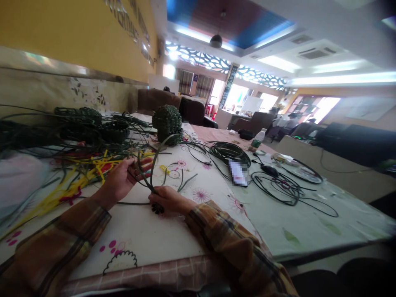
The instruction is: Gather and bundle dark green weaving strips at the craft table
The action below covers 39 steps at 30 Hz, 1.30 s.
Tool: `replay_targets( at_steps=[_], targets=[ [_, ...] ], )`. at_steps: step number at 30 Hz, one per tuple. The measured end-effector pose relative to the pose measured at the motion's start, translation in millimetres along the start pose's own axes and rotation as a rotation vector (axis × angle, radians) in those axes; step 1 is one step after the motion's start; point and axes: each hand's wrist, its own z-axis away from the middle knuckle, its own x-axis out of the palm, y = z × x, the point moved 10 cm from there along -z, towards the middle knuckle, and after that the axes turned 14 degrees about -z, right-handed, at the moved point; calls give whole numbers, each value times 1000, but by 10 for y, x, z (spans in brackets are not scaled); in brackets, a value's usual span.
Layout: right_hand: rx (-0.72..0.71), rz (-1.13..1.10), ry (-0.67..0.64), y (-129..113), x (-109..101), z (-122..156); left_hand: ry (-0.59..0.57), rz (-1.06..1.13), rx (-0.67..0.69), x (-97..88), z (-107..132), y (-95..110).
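My right hand (170, 200) is closed around the base of a small bundle of dark green weaving strips (154, 165). The strips fan upward and outward from my fist. Below that fist shows a small dark looped knot (157, 208). To its left, my left hand (125, 179) has its fingers stretched out and apart, palm toward the strips. A few strips pass across its fingers; no firm grip on them shows. Beyond both hands stands a dark green woven basket-like piece (167, 121).
More green woven pieces (77, 117) lie at the back left, beside yellow strips (93, 167). On the right are a coil of green strip (230, 152), a phone (238, 172), looser coils (278, 187) and a plastic bottle (258, 138). A patterned cloth (148, 243) covers the table.
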Motion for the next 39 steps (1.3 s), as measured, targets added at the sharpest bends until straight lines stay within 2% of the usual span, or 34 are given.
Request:
replay_targets(
  at_steps=[4,12,16,20,24,29,34,37,39],
  targets=[
    [-53,50,-59,-112,55,38,5,-30,13,15,26,12],
    [-12,189,-210,-64,203,49,-110,-5,-28,201,128,11],
    [10,110,-204,-58,181,67,-146,-1,-34,221,119,-8],
    [-61,-93,-105,-97,73,95,-141,-7,70,187,96,45],
    [-111,-212,55,-66,-61,73,-175,-44,137,178,82,96],
    [-107,-547,214,24,-178,8,-89,-70,157,92,57,114],
    [-100,-837,334,22,-351,24,-112,-111,133,156,78,109],
    [-176,-943,398,-41,-668,90,-98,-108,124,62,27,183],
    [-241,-994,551,-33,-1060,210,-62,-107,128,-74,-44,238]
  ],
)
